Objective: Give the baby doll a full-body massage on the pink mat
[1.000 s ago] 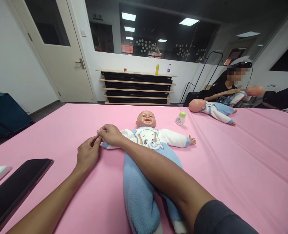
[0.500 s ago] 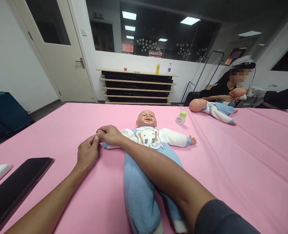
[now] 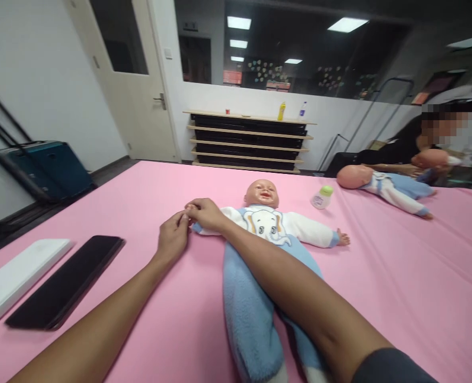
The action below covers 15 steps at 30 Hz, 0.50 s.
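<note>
A baby doll (image 3: 265, 223) lies on its back on the pink cover, arms spread, in a white and blue outfit with an elephant face. My left hand (image 3: 174, 234) is closed at the end of the doll's arm on the left, its fingertips pinching around the doll's small hand. From above, my right hand (image 3: 207, 214) is closed over the same doll hand and cuff, touching my left fingertips. The doll's hand is mostly hidden by my fingers. My right forearm crosses over the doll's belly. A small bottle with a green cap (image 3: 322, 197) stands beyond the doll's other arm.
On the left lie a black phone (image 3: 70, 282) and a white flat device (image 3: 22, 274). A second doll (image 3: 383, 186) lies at the right, near a person (image 3: 403, 138) with another doll. Behind the pink table (image 3: 148, 186) are stacked shelves (image 3: 247, 141) and a blue suitcase (image 3: 48, 170).
The view has turned left, so everything sits further right and more of the phone, white device and suitcase shows. Both hands keep their hold on the doll's hand.
</note>
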Available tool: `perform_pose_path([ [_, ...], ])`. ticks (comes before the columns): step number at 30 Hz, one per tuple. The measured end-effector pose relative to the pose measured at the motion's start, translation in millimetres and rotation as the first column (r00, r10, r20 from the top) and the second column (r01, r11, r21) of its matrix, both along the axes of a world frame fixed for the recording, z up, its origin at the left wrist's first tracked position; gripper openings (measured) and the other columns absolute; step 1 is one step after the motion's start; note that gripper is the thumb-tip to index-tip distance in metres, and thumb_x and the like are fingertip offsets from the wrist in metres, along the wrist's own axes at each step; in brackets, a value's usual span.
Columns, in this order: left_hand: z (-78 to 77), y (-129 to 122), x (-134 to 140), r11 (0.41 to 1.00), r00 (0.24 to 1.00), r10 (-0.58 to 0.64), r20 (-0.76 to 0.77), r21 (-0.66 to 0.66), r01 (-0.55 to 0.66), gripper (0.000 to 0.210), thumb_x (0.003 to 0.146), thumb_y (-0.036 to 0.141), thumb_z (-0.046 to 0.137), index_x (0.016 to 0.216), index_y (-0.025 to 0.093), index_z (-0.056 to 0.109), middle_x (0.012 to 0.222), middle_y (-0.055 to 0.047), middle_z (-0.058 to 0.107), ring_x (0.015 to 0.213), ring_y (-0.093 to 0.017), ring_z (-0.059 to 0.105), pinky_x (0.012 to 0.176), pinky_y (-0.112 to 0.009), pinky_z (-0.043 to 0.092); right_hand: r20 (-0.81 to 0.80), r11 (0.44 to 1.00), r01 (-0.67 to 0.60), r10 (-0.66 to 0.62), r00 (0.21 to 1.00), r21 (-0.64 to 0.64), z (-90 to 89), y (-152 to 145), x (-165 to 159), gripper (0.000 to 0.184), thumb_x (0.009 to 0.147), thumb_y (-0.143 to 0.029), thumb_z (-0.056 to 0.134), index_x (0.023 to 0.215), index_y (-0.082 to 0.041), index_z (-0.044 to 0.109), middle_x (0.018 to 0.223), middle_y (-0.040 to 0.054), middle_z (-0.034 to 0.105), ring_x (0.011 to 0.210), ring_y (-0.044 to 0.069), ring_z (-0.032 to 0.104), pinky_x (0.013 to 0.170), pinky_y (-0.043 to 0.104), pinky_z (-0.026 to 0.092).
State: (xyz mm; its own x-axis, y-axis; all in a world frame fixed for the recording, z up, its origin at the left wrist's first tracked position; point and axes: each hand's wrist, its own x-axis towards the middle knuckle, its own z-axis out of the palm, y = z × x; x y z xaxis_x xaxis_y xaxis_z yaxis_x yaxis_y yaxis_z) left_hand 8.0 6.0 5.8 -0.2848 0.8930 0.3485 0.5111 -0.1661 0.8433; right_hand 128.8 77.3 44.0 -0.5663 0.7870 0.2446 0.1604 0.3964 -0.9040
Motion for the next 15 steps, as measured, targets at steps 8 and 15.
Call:
perform_pose_path([
  [8,1.7,-2.5,0.8,0.999,0.999,-0.031,-0.015,-0.011,0.031,0.039,0.095,0.044,0.038,0.083,0.019,0.066,0.075,-0.002,0.066,0.067,-0.015,0.057,0.063,-0.026,0.041,-0.03,1.0,-0.008,0.007,1.0,-0.011,2.4,-1.9,3.8,0.029,0.086,-0.033,0.057,0.062,-0.015,0.057,0.054,-0.0023,0.054,0.056,0.01,0.051,0.058,0.021,0.039],
  [15,4.1,-2.3,1.8,0.999,0.998,-0.022,-0.059,-0.032,0.02,0.041,0.094,0.048,0.039,0.086,0.019,0.066,0.08,-0.004,0.068,0.072,-0.016,0.058,0.064,-0.025,0.041,-0.078,0.996,0.025,-0.032,0.996,-0.09,1.0,-2.6,0.0,0.037,0.09,-0.042,0.052,0.064,-0.016,0.054,0.05,-0.0034,0.049,0.054,0.01,0.048,0.056,0.02,0.039],
])
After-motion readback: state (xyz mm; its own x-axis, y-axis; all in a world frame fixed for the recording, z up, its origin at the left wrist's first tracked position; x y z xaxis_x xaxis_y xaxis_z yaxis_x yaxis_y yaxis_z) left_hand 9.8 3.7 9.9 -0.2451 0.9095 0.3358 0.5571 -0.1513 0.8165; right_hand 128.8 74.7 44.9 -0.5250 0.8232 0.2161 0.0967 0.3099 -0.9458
